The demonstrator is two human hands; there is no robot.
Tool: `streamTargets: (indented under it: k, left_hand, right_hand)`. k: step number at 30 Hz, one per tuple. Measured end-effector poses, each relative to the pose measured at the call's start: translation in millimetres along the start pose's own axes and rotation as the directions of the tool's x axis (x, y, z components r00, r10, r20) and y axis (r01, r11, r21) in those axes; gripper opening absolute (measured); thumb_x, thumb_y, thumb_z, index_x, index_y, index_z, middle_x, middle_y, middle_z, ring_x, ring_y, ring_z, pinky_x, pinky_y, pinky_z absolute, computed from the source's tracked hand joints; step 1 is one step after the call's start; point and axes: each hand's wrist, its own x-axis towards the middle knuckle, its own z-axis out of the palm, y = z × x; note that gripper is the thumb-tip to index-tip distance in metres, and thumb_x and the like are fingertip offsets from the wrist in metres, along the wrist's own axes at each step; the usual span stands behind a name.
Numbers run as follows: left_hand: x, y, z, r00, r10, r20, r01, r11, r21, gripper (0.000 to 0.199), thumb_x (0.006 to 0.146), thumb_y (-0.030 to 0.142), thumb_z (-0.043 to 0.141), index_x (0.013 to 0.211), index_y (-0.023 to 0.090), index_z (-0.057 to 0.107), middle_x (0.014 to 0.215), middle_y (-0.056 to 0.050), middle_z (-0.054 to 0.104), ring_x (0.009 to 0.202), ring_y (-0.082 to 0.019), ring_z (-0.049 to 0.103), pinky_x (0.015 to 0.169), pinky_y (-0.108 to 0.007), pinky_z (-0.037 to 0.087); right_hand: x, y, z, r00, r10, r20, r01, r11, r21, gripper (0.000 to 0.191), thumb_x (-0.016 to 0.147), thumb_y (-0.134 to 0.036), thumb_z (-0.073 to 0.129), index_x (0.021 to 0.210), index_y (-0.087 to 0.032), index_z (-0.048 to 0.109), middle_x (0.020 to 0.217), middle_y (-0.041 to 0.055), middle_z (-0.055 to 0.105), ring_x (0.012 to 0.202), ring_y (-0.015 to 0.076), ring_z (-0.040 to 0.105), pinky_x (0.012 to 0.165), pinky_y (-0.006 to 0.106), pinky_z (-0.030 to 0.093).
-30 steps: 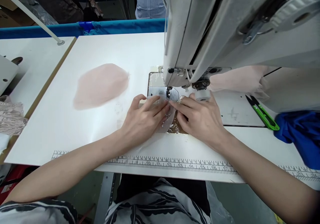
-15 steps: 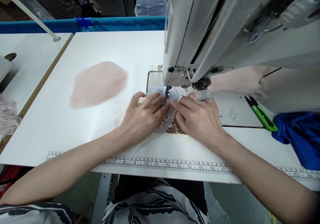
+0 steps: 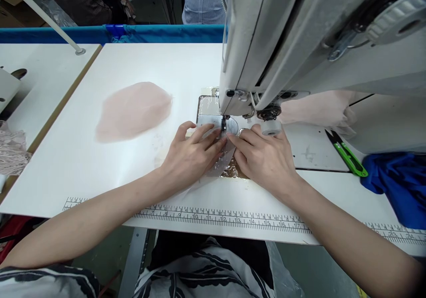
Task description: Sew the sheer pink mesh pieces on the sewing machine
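My left hand (image 3: 194, 152) lies palm down with its fingers spread, pressing a thin sheer piece of fabric (image 3: 218, 168) just left of the presser foot (image 3: 224, 123). On the other side of the foot, my right hand (image 3: 262, 154) has its fingers bent and drawn together, the index fingertip at the fabric's edge. Whether those fingers pinch the fabric is hidden beneath the hand. Above both hands stands the white head of the sewing machine (image 3: 262, 41). A pale pink fabric piece (image 3: 135, 111) lies flat on the table to the left.
More pale pink fabric (image 3: 316, 107) lies under the machine arm. Green thread snips (image 3: 349, 156) and a crumpled blue cloth (image 3: 397, 182) are at the right. A printed ruler (image 3: 213, 218) runs along the front edge. White threads (image 3: 13, 154) hang at far left. Another person's striped shirt (image 3: 203, 1) shows behind.
The view has shifted slightly. Both hands stay at the presser foot in nearly the same pose, and the fabric beneath them shows no clear movement.
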Motion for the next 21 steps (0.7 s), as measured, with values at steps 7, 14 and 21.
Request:
streamTargets:
  k: [7,14,21]
  left_hand:
    - [1.2,-3.7,3.2,1.0,-0.019,0.002,0.019,0.999,-0.041,0.028,0.102,0.023,0.046,0.126,0.023,0.06,0.126,-0.003,0.068,0.122,-0.02,0.057,0.098,-0.044,0.034]
    - [2.8,-6.2,5.3,0.999,0.003,-0.035,-0.003,1.0,-0.002,0.028,0.102,0.024,0.046,0.126,0.022,0.06,0.125,-0.004,0.068,0.12,-0.022,0.06,0.095,-0.046,0.037]
    - [0.7,-5.7,-24.0,0.995,-0.018,0.098,0.048,0.949,-0.312,0.032,0.094,0.044,0.054,0.1,0.013,0.062,0.1,-0.01,0.069,0.085,-0.021,0.063,0.072,-0.034,0.05]
  right_hand:
    - [2.0,-0.1,-0.7,1.0,0.005,0.029,-0.005,1.0,-0.002,0.03,0.09,-0.01,0.047,0.109,-0.014,0.071,0.077,0.003,0.07,0.079,0.0204,0.056,0.068,0.035,0.026]
    - [1.9,0.9,1.6,1.0,0.008,0.008,-0.008,1.0,-0.002,0.027,0.09,-0.01,0.048,0.104,-0.015,0.071,0.077,0.0028,0.07,0.076,0.0197,0.055,0.067,0.035,0.025]
    - [1.4,4.9,-8.4,0.987,-0.157,-0.044,0.162,0.975,0.152,0.021,0.09,-0.01,0.052,0.089,-0.019,0.071,0.098,0.0029,0.071,0.077,0.0157,0.055,0.067,0.033,0.028]
